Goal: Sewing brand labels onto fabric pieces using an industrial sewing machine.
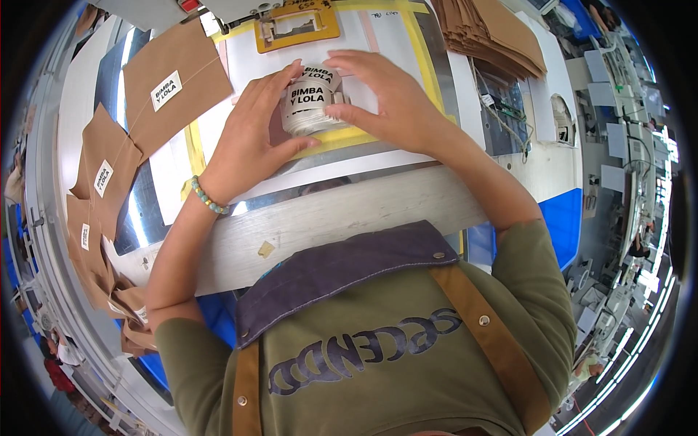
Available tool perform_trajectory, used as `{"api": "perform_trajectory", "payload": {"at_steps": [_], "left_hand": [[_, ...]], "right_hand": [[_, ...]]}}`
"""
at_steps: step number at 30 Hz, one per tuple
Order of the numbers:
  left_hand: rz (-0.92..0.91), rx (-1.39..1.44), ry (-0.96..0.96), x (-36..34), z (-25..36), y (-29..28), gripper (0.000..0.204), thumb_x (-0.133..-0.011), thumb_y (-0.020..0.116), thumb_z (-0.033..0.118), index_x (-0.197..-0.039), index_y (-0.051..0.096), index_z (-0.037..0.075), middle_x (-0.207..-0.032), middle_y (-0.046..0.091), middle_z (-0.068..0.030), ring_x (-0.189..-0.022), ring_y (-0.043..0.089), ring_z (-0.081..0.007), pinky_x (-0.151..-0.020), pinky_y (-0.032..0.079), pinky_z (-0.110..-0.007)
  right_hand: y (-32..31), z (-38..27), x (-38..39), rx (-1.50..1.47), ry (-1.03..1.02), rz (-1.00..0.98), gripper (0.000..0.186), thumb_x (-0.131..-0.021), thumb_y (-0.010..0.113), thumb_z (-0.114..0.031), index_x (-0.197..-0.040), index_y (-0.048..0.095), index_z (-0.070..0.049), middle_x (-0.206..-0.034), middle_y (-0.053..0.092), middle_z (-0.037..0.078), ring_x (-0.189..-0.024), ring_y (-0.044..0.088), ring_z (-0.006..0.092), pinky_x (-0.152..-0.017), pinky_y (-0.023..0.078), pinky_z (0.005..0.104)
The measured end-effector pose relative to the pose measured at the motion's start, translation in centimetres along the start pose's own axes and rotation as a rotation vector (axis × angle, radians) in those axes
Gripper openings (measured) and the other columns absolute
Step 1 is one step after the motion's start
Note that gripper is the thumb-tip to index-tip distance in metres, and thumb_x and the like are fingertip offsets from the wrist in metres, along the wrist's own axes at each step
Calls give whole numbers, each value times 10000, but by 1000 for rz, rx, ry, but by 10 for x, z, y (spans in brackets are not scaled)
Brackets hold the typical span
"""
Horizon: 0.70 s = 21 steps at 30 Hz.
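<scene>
Label roll, a spool of white woven labels with black print, is sitting on the white work plate inside the yellow tape border, held between both hands. Left hand is cupping it from the left, thumb running along the bottom edge, fingers curling over the top. Right hand is coming over from the right, fingertips pressing the roll's side and loose end. So both hands are grasping the roll; neither is empty or let go.

Progress, judging by what's lying around: several brown kraft pieces on the left are already carrying a white label, fanned out along the shiny table edge down toward the lower left. Reading those as finished. A thick stack of plain brown pieces is waiting at upper right, no labels visible on them, so most of the batch looks undone.

Orange jig plate at the top is sitting with no piece in it. No kraft piece is lying under the hands at the moment, as far as I can tell. Looks like a between-pieces step: the person is handling the label supply rather than applying one. Can't tell whether a label is being peeled off or cut; the fingers are hiding the free end.
</scene>
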State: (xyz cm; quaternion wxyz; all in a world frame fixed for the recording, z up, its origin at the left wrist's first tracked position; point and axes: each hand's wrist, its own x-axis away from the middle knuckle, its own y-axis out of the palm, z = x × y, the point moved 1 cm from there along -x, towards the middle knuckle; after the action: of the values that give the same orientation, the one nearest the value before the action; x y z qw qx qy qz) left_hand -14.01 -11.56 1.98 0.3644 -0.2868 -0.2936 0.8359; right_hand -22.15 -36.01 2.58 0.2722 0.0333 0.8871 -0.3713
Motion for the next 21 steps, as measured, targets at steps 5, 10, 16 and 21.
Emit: {"api": "perform_trajectory", "payload": {"at_steps": [5, 10, 16, 21], "left_hand": [[88, -4, 51, 1, -4, 3, 1013, -769, 959, 229, -1630, 451, 64, -1469, 633, -160, -1271, 627, -352, -1114, 512, -454], [80, 14, 45, 1, -3, 4, 999, -771, 955, 170, -1634, 460, 79, -1413, 659, -135, -1196, 649, -322, -1065, 534, -423], [13, 66, -51, 4, 3, 4, 1032, -748, 955, 105, -1654, 462, 134, -1444, 675, -112, -1248, 676, -306, -1107, 553, -425], [109, 86, -1, 3, 3, 8, 1078, -731, 952, 63, -1670, 428, 142, -1539, 616, -98, -1235, 689, -305, -1100, 575, -410]], "right_hand": [[14, 2, 4, -21, 13, -169, 448, -1010, 759, -320, -1364, 687, -54, -1457, 673, 126, -1316, 633, 322, -1151, 452, 458], [14, 2, 5, -122, -39, -146, 325, -983, 743, -177, -1292, 720, -75, -1455, 684, 101, -1335, 631, 306, -1120, 488, 450], [13, 7, 5, -176, -144, -108, 211, -933, 762, -72, -1142, 736, -81, -1430, 694, 104, -1270, 679, 292, -1019, 561, 407], [12, -1, 1, -204, -102, -84, 172, -922, 804, -105, -1067, 716, -74, -1360, 714, 100, -1168, 711, 278, -937, 582, 379]]}}
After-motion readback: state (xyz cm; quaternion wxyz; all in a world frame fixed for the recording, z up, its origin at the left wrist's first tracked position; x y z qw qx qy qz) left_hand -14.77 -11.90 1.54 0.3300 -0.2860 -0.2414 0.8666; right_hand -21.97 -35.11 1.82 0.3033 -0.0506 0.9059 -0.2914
